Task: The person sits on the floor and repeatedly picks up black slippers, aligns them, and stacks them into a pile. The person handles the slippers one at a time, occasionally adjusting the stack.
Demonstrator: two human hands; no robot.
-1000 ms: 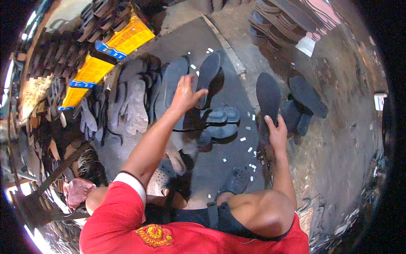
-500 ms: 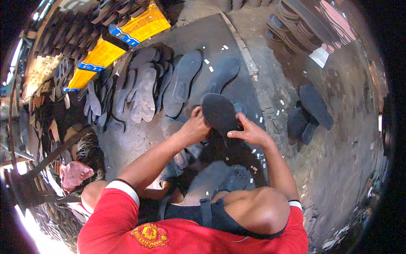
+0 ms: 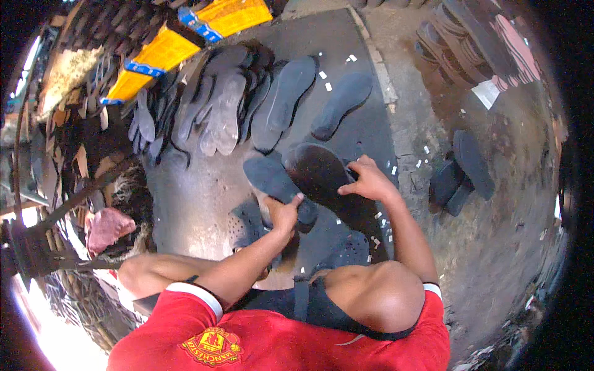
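My left hand [image 3: 283, 214] is closed on the lower part of a blue-grey shoe sole [image 3: 267, 175], thumb on its upper face. The sole slants from upper left to lower right. Beside it, a larger dark sole [image 3: 315, 172] is gripped at its right edge by my right hand [image 3: 370, 179], with the thumb over the face. The two soles lie close together, their edges overlapping in view. Just beyond them a single grey sole [image 3: 343, 105] rests on the dark mat, and a pair of stacked soles [image 3: 291, 93] lies to its left.
A heap of soles [image 3: 223, 111] spreads at the far left, below yellow boxes [image 3: 158, 52]. More dark soles [image 3: 471, 164] lie on the floor at right. Stacked soles and pink sheets [image 3: 516, 46] stand far right. Small white scraps dot the dark mat [image 3: 334, 37]. My knees frame the near side.
My left hand has come nearer and now grips the blue-grey sole. The dark sole has tilted left in my right hand. The view has shifted slightly.
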